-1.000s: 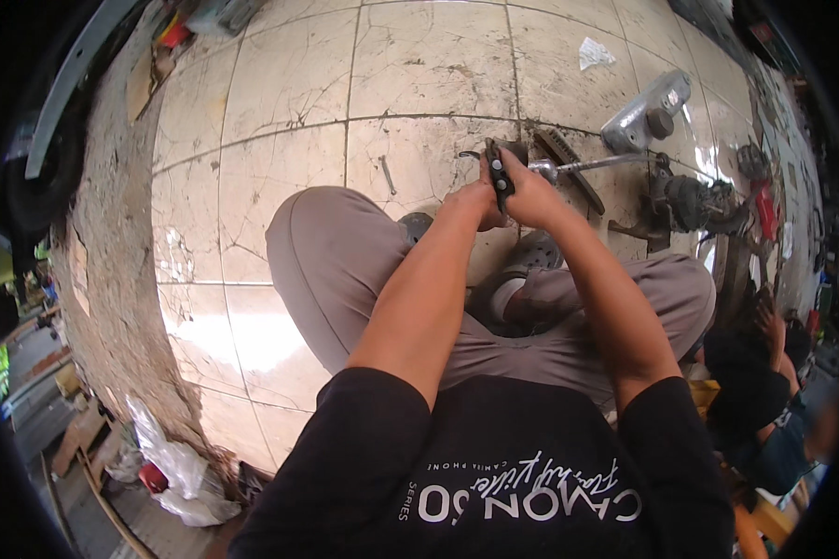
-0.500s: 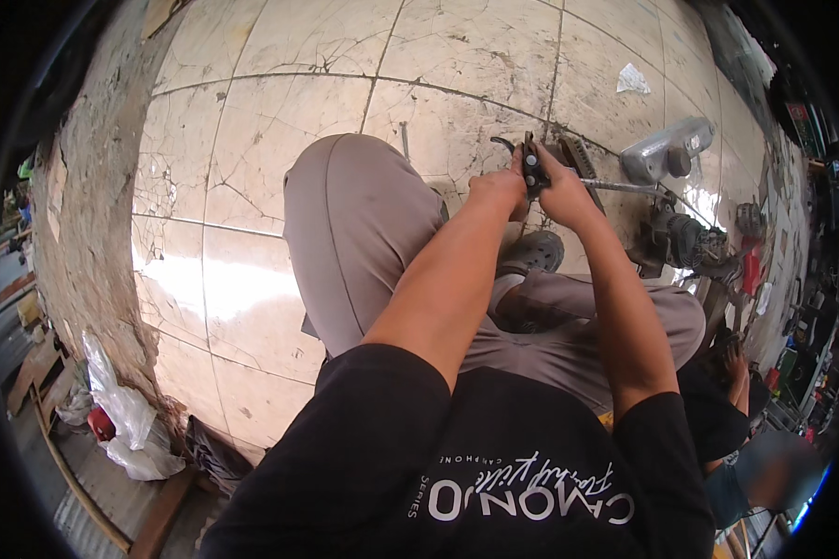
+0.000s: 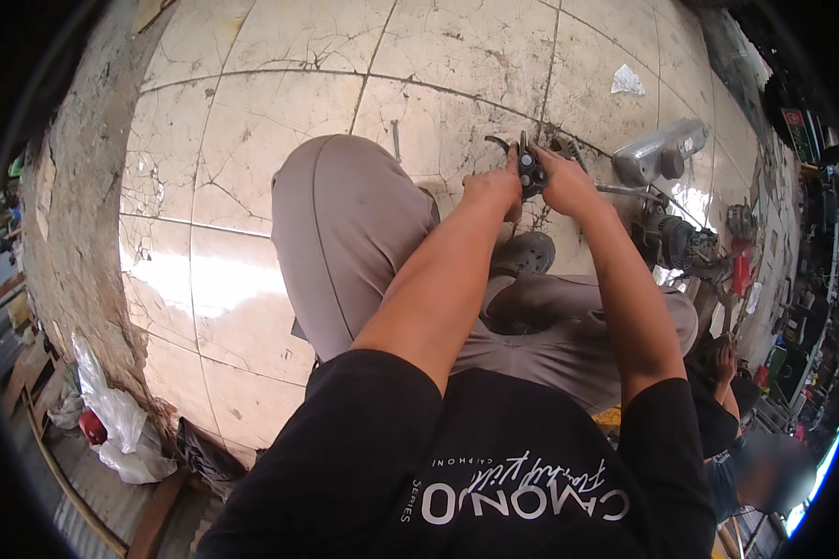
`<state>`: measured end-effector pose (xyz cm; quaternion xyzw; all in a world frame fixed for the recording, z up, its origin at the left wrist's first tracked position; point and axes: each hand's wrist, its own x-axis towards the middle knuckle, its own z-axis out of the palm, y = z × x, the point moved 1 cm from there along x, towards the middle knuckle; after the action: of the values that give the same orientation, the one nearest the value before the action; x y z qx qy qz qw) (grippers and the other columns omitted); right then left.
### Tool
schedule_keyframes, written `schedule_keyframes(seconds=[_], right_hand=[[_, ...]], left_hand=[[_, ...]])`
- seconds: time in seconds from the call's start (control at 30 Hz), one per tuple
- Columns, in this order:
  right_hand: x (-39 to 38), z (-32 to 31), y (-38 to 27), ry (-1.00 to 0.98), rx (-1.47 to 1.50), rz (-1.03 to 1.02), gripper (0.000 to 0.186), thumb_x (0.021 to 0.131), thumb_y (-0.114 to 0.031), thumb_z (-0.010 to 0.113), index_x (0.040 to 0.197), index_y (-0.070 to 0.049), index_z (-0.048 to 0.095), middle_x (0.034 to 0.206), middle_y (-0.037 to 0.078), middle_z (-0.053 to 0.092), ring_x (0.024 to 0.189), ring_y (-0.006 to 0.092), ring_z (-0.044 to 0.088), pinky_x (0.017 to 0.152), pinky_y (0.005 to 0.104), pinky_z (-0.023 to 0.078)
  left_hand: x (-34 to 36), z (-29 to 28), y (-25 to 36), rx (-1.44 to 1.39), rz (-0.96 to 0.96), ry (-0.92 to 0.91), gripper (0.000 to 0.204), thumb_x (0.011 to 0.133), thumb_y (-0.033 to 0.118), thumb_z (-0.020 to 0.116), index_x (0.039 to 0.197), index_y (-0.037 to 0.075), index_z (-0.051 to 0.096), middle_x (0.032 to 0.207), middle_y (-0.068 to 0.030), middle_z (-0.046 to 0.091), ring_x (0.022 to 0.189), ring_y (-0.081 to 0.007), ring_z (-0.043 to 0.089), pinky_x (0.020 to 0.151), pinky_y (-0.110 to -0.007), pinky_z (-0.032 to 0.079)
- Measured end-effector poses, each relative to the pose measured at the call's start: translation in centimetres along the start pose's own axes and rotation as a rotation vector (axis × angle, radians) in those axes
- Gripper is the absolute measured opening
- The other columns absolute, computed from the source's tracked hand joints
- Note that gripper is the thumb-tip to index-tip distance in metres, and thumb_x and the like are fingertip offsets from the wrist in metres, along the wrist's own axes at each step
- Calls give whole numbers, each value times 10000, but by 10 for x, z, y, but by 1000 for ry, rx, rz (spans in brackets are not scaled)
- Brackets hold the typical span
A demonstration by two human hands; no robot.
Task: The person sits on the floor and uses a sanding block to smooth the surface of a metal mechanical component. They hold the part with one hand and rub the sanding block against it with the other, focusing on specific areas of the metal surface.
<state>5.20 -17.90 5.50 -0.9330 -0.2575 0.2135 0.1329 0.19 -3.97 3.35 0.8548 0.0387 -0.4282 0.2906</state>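
In front of my knees, a dark metal part with round pale spots and a curved black lever is gripped between both hands. From the left, my left hand closes on it, fingers bent around its edge. My right hand holds its other side, with the index finger and thumb near its top. A thin metal rod runs out to the right from beside my right hand; whether it joins the part is hidden. Behind my right fingers lies a dark ridged object, mostly covered.
A grey tank-like container with a dark knob lies on the cracked tile floor to the right. Nearer are a dark machine part and a red object. A thin metal piece lies beyond my left knee. Another person's hand shows at right.
The view has shifted slightly. My right hand has moved its fingers higher on the dark part and now covers more of the ridged object behind. Both hands keep their hold.
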Motion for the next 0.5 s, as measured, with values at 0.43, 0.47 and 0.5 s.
schedule_keyframes(seconds=[0.43, 0.47, 0.5], right_hand=[[-7, -2, -10, 15, 140, -86, 611, 738, -7, 534, 1343, -69, 471, 1333, 161, 537, 1215, 365, 503, 1027, 448, 395], [-10, 1, -6, 22, 40, -43, 600, 737, -5, 534, 1332, -58, 477, 1316, 169, 546, 1202, 373, 509, 1015, 432, 404], [-13, 7, -1, 27, -61, -1, 590, 736, -3, 533, 1322, -46, 483, 1299, 178, 555, 1188, 381, 516, 1002, 416, 413]], left_hand=[[11, 0, -4, 1, -10, -15, 1087, 773, 166, 608, 1502, 97, -195, 1326, -114, 583, 1213, -267, 565, 995, -473, 402], [11, 2, -2, 2, -6, -29, 1094, 772, 170, 608, 1496, 100, -210, 1325, -109, 585, 1215, -267, 563, 1003, -467, 397], [12, 5, -2, 4, -2, -43, 1102, 771, 174, 607, 1490, 102, -225, 1324, -103, 586, 1218, -266, 561, 1012, -460, 392]])
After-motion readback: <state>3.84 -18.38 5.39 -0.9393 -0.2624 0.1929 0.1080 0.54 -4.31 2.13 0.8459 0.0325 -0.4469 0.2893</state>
